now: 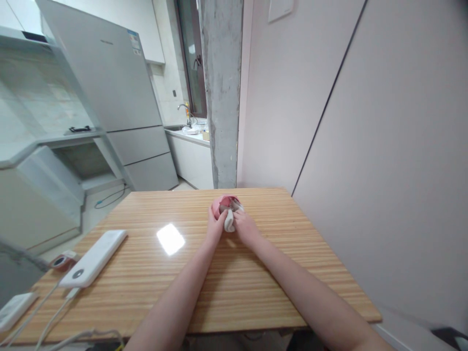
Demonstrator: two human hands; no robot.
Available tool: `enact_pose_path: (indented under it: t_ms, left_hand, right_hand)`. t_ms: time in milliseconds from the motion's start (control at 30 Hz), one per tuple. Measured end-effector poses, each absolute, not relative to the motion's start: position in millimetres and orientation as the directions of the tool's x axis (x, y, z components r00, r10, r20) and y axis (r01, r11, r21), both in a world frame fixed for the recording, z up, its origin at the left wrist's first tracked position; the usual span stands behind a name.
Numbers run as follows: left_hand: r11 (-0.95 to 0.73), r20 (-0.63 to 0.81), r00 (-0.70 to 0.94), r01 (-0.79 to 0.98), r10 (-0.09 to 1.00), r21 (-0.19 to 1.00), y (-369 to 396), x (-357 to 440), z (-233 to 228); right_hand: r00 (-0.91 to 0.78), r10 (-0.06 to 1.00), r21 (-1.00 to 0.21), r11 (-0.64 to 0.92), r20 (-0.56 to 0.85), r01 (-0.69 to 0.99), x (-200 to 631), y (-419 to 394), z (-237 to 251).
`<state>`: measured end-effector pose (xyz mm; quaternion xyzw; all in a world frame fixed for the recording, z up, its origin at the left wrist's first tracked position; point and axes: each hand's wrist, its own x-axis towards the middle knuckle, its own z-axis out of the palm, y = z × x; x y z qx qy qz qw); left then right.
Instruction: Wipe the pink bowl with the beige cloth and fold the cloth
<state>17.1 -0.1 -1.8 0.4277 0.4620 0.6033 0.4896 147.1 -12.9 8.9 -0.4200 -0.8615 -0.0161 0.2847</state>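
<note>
Both my hands meet over the far middle of a wooden table [256,292]. My left hand [214,223] and my right hand [244,225] together grip a small bundle of pink and white fabric [227,209], which looks like rolled socks or a soft cloth. The pink part sits on top, the white part hangs between my fingers. The bundle rests just above the tabletop. My fingers hide most of it.
A white power bank [94,258] with cables lies at the table's left. A small red object [61,262] and another white device [14,309] sit near the left edge. A wall runs along the right. A fridge [120,97] and concrete pillar [222,92] stand behind.
</note>
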Motion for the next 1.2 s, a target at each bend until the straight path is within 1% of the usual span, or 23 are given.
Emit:
enact_pose_path:
  t_ms: [100,167,267,367,467,567,633,700,800,867,933,1000,1067,1133,1200]
  left_hand:
    - [-0.136,0.103,-0.194,-0.169,0.976,0.976,6,12,1]
    - [-0.158,0.124,-0.187,-0.174,0.974,0.972,9,6,5]
    - [-0.096,0.08,-0.106,-0.164,0.991,0.982,11,-1,11]
    - [-0.03,0.024,-0.043,-0.17,0.999,0.985,10,-3,12]
    - [-0.009,-0.014,-0.085,-0.262,0.996,0.965,6,4,11]
    - [-0.068,0.024,-0.118,-0.381,0.993,0.922,-1,16,10]
    - [-0.087,0.046,-0.106,-0.416,0.993,0.905,-3,21,7]
    - [-0.086,0.04,-0.123,-0.393,0.992,0.916,-1,21,5]
    - [-0.098,0.048,-0.188,-0.263,0.981,0.96,7,12,2]
    - [-0.076,0.038,-0.193,-0.191,0.98,0.979,13,4,1]
    - [-0.032,-0.001,-0.178,-0.184,0.984,0.982,17,0,2]
    - [-0.017,-0.024,-0.16,-0.248,0.987,0.969,15,2,3]
    - [-0.051,0.011,-0.113,-0.359,0.993,0.932,10,9,4]
    - [-0.083,0.06,-0.065,-0.446,0.996,0.891,4,19,4]
    - [-0.098,0.08,-0.058,-0.473,0.995,0.876,1,25,4]
  right_hand:
    - [-0.533,0.66,-0.193,0.706,0.53,0.681,148,-16,17]
    - [-0.551,0.64,-0.18,0.724,0.535,0.666,151,-18,25]
    - [-0.562,0.642,-0.155,0.719,0.521,0.678,156,-21,33]
    - [-0.536,0.678,-0.142,0.677,0.502,0.722,156,-22,34]
    - [-0.495,0.706,-0.146,0.636,0.506,0.758,150,-23,28]
    - [-0.473,0.709,-0.157,0.625,0.523,0.765,143,-22,22]
    - [-0.446,0.716,-0.183,0.615,0.537,0.767,141,-21,18]
    - [-0.456,0.711,-0.204,0.633,0.536,0.747,143,-19,16]
    - [-0.538,0.676,-0.213,0.701,0.503,0.681,150,-16,17]
    - [-0.574,0.662,-0.213,0.724,0.482,0.656,155,-16,21]
    - [-0.587,0.661,-0.199,0.726,0.468,0.659,156,-18,24]
    - [-0.577,0.669,-0.167,0.708,0.468,0.686,153,-20,26]
    - [-0.532,0.688,-0.149,0.67,0.494,0.728,149,-21,26]
    - [-0.47,0.703,-0.169,0.633,0.534,0.756,145,-21,24]
    - [-0.441,0.704,-0.206,0.631,0.556,0.748,144,-20,22]
